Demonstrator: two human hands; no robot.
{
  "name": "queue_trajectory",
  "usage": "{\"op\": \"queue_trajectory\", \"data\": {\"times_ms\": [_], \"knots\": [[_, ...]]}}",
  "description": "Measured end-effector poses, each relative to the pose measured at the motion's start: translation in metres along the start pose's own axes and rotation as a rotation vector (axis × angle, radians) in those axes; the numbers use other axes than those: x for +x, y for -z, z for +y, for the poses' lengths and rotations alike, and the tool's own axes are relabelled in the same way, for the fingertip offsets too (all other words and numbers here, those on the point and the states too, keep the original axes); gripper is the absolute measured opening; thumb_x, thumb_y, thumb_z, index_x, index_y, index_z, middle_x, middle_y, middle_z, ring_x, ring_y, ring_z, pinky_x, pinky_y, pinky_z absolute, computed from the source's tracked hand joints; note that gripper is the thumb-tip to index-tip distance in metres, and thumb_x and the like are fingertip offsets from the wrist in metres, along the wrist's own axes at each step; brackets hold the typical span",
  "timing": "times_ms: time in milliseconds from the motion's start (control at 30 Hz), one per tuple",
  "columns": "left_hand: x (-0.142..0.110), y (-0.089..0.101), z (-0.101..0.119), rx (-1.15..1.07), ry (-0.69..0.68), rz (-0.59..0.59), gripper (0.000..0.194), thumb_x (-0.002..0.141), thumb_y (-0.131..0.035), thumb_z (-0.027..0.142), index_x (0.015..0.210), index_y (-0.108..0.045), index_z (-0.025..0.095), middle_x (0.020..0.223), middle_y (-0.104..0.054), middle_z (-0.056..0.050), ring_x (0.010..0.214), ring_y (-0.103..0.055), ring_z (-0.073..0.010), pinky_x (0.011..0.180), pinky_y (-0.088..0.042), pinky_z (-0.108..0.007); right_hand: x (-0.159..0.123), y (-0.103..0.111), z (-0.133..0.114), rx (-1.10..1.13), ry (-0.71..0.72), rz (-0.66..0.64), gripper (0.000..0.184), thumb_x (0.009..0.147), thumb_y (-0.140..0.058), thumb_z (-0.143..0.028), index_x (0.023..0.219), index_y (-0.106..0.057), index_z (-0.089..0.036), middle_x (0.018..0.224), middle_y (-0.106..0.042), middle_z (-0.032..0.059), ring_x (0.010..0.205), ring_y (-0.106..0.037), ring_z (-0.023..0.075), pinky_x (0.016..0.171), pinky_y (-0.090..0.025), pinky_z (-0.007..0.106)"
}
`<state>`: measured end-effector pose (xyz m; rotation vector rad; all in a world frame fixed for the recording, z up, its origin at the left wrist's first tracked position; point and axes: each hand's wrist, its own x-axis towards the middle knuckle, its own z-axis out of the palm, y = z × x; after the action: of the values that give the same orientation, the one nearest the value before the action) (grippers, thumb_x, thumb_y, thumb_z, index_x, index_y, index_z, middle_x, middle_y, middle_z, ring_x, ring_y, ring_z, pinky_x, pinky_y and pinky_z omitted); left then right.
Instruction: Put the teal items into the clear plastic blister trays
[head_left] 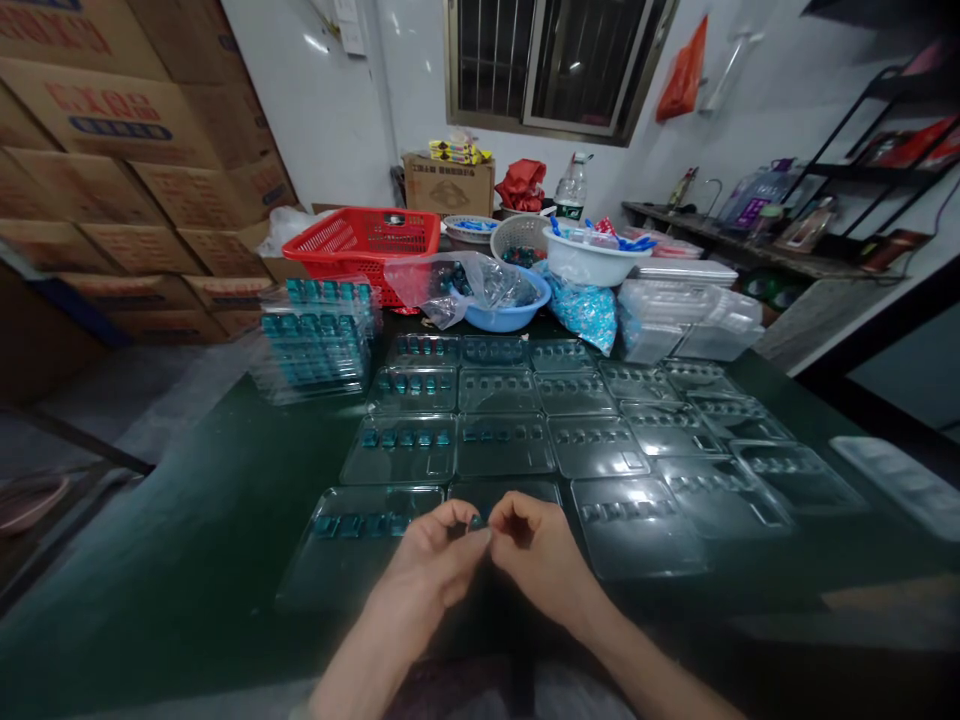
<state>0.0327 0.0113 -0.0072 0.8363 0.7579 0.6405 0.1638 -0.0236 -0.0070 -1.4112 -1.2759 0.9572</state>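
Note:
My left hand (439, 560) is closed in a pinch on a small dark teal piece (476, 522), mostly covered by the fingers. My right hand (536, 550) is pinched too, its fingertips close against the left thumb; what lies between them is hidden. Both hands are above the near edge of a clear plastic tray (502, 492), which they partly cover. To the left lies a clear tray with a row of teal blocks (350, 525) in its hollows. On the right, another clear tray (637, 545) shows hollows without teal colour.
More clear trays (596, 445) lie in rows on the dark green table (202, 560). Filled trays (319, 340) are stacked at the back left. Behind are a red basket (360, 235), a blue basin (504, 315), a white bowl (596, 262) and clear containers (682, 310). Cardboard boxes (112, 180) stand left.

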Motion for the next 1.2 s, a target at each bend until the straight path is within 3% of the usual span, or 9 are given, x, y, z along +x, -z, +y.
{"op": "queue_trajectory", "data": {"times_ms": [200, 367, 433, 500, 567, 733, 933, 1100, 1200], "knots": [[-0.001, -0.001, -0.003, -0.263, 0.127, 0.016, 0.013, 0.072, -0.058, 0.024, 0.068, -0.049, 0.016, 0.05, -0.037, 0.005, 0.042, -0.038, -0.0045, 0.032, -0.01, -0.014, 0.003, 0.006, -0.001, 0.123, -0.064, -0.034, 0.008, 0.067, -0.05, -0.014, 0.06, -0.05, -0.014, 0.055, -0.045, -0.0046, 0.051, -0.039, 0.0059, 0.047, -0.031, 0.017], [-0.002, -0.006, -0.002, -0.376, 0.194, 0.051, 0.011, 0.069, -0.06, 0.02, 0.068, -0.052, 0.014, 0.056, -0.044, 0.002, 0.046, -0.042, -0.0042, 0.032, -0.015, -0.013, 0.003, 0.01, 0.015, 0.399, -0.233, -0.205, 0.008, 0.069, -0.048, -0.017, 0.061, -0.046, -0.016, 0.045, -0.035, -0.0075, 0.039, -0.03, 0.0046, 0.038, -0.024, 0.017], [-0.002, -0.008, -0.002, -0.415, 0.232, 0.047, 0.012, 0.07, -0.059, 0.023, 0.069, -0.053, 0.013, 0.058, -0.045, 0.001, 0.046, -0.042, -0.0043, 0.032, -0.015, -0.013, 0.0, 0.012, 0.018, 0.42, -0.234, -0.2, 0.009, 0.07, -0.049, -0.019, 0.062, -0.046, -0.016, 0.046, -0.035, -0.0074, 0.039, -0.032, 0.0049, 0.038, -0.026, 0.017], [0.0, -0.008, -0.001, -0.406, 0.257, 0.057, 0.013, 0.071, -0.058, 0.025, 0.072, -0.055, 0.012, 0.06, -0.046, 0.0, 0.045, -0.041, -0.0039, 0.031, -0.015, -0.013, -0.002, 0.015, 0.014, 0.297, -0.135, -0.113, 0.004, 0.07, -0.053, -0.019, 0.071, -0.051, -0.016, 0.055, -0.044, -0.0049, 0.047, -0.04, 0.0062, 0.044, -0.033, 0.018], [0.002, -0.008, 0.0, -0.38, 0.259, 0.08, 0.014, 0.071, -0.058, 0.025, 0.075, -0.055, 0.012, 0.061, -0.047, 0.0, 0.044, -0.041, -0.0035, 0.031, -0.016, -0.012, -0.004, 0.018, 0.007, 0.117, 0.019, -0.056, 0.018, 0.068, -0.056, -0.017, 0.086, -0.056, -0.019, 0.071, -0.05, -0.0018, 0.058, -0.046, 0.0082, 0.053, -0.039, 0.02], [0.011, -0.009, 0.0, -0.363, 0.344, 0.092, 0.015, 0.071, -0.057, 0.027, 0.073, -0.054, 0.012, 0.058, -0.047, 0.0, 0.042, -0.04, -0.004, 0.03, -0.015, -0.013, -0.005, 0.024, -0.002, -0.177, 0.245, -0.108, 0.017, 0.074, -0.052, -0.015, 0.087, -0.06, -0.021, 0.077, -0.055, 0.0007, 0.068, -0.052, 0.0108, 0.061, -0.041, 0.022], [0.015, -0.009, 0.002, -0.397, 0.337, 0.035, 0.013, 0.072, -0.054, 0.024, 0.075, -0.056, 0.011, 0.065, -0.048, -0.001, 0.045, -0.042, -0.0044, 0.03, -0.017, -0.013, 0.013, 0.04, 0.002, -0.392, 0.247, -0.1, 0.008, 0.071, -0.053, -0.018, 0.079, -0.054, -0.019, 0.065, -0.052, -0.0025, 0.057, -0.05, 0.0094, 0.055, -0.04, 0.021], [0.014, -0.004, 0.003, -0.397, 0.272, 0.075, 0.017, 0.07, -0.057, 0.023, 0.083, -0.059, 0.012, 0.07, -0.05, -0.002, 0.052, -0.047, -0.0067, 0.034, -0.026, -0.015, 0.069, 0.064, 0.02, -0.759, 0.106, 0.132, 0.013, 0.075, -0.049, -0.029, 0.081, -0.053, -0.019, 0.064, -0.056, -0.0022, 0.059, -0.053, 0.0101, 0.056, -0.038, 0.02], [0.012, 0.0, 0.002, -0.406, 0.246, 0.1, 0.017, 0.07, -0.057, 0.022, 0.083, -0.061, 0.012, 0.072, -0.053, -0.003, 0.057, -0.05, -0.0087, 0.043, -0.035, -0.017, 0.1, 0.071, 0.034, -0.903, 0.047, 0.177, 0.013, 0.075, -0.049, -0.03, 0.081, -0.055, -0.02, 0.068, -0.06, -0.0009, 0.062, -0.054, 0.0123, 0.056, -0.035, 0.022]]}}
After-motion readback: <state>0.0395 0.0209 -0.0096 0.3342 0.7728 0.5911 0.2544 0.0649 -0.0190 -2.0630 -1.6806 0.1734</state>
